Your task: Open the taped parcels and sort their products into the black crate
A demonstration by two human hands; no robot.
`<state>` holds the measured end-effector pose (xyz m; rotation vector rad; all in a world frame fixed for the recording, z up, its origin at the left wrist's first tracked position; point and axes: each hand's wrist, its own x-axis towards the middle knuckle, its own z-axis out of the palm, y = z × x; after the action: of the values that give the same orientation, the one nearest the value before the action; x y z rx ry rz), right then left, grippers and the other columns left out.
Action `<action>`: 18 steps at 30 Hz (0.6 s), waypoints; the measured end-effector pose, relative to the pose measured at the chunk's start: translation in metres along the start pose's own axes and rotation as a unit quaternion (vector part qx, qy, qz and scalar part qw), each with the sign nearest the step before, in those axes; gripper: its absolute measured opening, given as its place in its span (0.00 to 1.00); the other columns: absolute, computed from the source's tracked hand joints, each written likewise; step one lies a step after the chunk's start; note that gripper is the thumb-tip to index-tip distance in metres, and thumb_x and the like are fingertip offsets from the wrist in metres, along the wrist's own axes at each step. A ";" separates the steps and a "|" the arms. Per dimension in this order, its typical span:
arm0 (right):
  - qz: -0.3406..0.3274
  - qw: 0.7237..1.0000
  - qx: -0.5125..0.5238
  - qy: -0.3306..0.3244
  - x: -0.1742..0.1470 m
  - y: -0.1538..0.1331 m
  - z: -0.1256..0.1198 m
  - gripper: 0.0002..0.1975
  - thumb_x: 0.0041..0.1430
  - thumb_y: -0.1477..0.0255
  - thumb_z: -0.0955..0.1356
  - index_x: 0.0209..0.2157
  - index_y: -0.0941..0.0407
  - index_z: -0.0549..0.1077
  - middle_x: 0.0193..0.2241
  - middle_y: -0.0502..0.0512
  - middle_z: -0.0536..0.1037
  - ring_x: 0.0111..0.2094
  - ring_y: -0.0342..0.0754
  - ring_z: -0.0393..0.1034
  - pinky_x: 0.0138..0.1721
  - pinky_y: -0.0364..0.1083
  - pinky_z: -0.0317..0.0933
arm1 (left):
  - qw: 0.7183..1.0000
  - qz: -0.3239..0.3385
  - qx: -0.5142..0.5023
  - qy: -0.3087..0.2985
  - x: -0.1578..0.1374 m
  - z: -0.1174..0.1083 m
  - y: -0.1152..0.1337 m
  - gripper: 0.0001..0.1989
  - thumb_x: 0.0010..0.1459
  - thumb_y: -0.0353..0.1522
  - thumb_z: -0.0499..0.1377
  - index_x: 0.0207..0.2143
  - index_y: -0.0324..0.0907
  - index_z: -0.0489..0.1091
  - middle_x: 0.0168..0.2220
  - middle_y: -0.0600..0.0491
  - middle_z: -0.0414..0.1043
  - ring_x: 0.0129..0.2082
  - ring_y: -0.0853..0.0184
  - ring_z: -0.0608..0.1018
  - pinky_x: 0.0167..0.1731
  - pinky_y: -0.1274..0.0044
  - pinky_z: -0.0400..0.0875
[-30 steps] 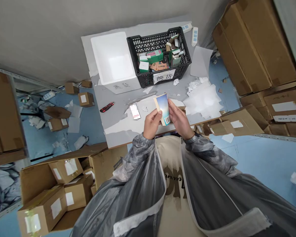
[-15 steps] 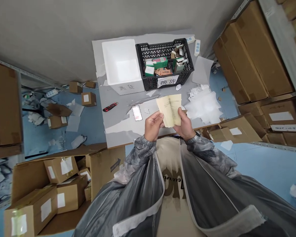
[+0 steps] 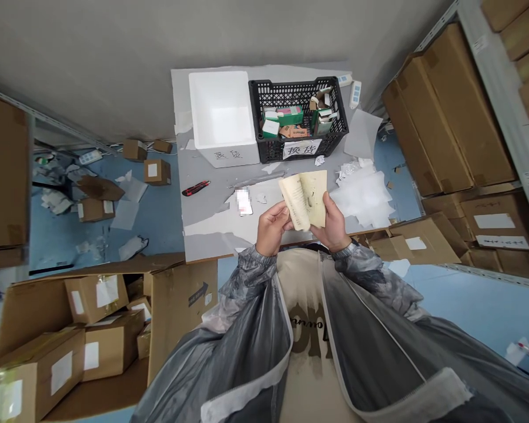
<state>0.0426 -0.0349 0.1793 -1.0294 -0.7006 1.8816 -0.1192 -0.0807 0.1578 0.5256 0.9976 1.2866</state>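
Both hands hold an open booklet (image 3: 306,200) with yellowish pages above the front edge of the table. My left hand (image 3: 272,228) pinches its left page near the lower corner. On the other side, my right hand (image 3: 332,223) grips the right edge, thumb on the page. Printed lines show on the left page and a dark picture or marks on the right, too small to read. Left of the booklet, a white slip of paper (image 3: 244,202) lies on the table (image 3: 216,220), with a red-and-black box cutter (image 3: 196,188) farther left.
At the back of the table stand a white foam box (image 3: 224,147) and a black plastic crate (image 3: 264,154) holding several small boxes. White foam sheets (image 3: 368,200) lie at right. A large open carton (image 3: 176,329) with parcels is at lower left; shelves with cartons (image 3: 449,111) rise at right.
The booklet's pages have turned: a printed left page and a right page with a dark picture now show. Both hands keep their hold. The view has shifted slightly.
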 end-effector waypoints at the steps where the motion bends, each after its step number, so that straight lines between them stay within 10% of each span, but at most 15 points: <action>1: 0.002 1.000 0.013 -0.002 0.000 0.000 0.000 0.42 0.65 0.31 0.78 0.67 0.45 0.87 0.64 0.56 0.92 0.78 0.68 0.78 0.73 0.66 0.81 | 1.000 0.001 -0.001 -0.005 0.000 -0.001 -0.001 0.37 0.60 0.62 0.83 0.57 0.45 0.92 0.41 0.48 0.88 0.35 0.64 0.86 0.35 0.70 0.87; 9: 0.068 0.994 0.084 -0.021 0.006 -0.001 -0.007 0.34 0.75 0.40 0.76 0.69 0.48 0.85 0.66 0.58 0.91 0.79 0.67 0.77 0.77 0.68 0.78 | 0.999 0.016 0.007 -0.034 -0.002 -0.004 -0.014 0.35 0.70 0.56 0.79 0.69 0.46 0.86 0.72 0.38 0.85 0.57 0.48 0.93 0.45 0.65 0.94; 14: 0.107 0.988 0.106 0.038 0.042 0.003 -0.036 0.23 0.75 0.52 0.74 0.60 0.52 0.85 0.57 0.62 0.93 0.70 0.70 0.86 0.68 0.71 0.84 | 0.993 0.036 0.109 -0.004 -0.002 -0.010 -0.032 0.31 0.73 0.56 0.75 0.63 0.43 0.88 0.54 0.42 0.91 0.36 0.65 0.88 0.26 0.78 0.82; 18: 0.117 0.986 0.108 0.057 0.128 -0.030 -0.055 0.20 0.78 0.56 0.70 0.56 0.56 0.82 0.49 0.64 0.93 0.61 0.68 0.89 0.67 0.72 0.83 | 0.986 -0.018 0.167 0.006 -0.004 -0.016 -0.057 0.28 0.71 0.56 0.73 0.56 0.42 0.89 0.45 0.46 0.88 0.33 0.66 0.85 0.24 0.79 0.79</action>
<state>0.0649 0.0958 0.1265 -1.1055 -0.3107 2.0289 -0.1019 -0.1018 0.1045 0.7531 1.2355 1.0960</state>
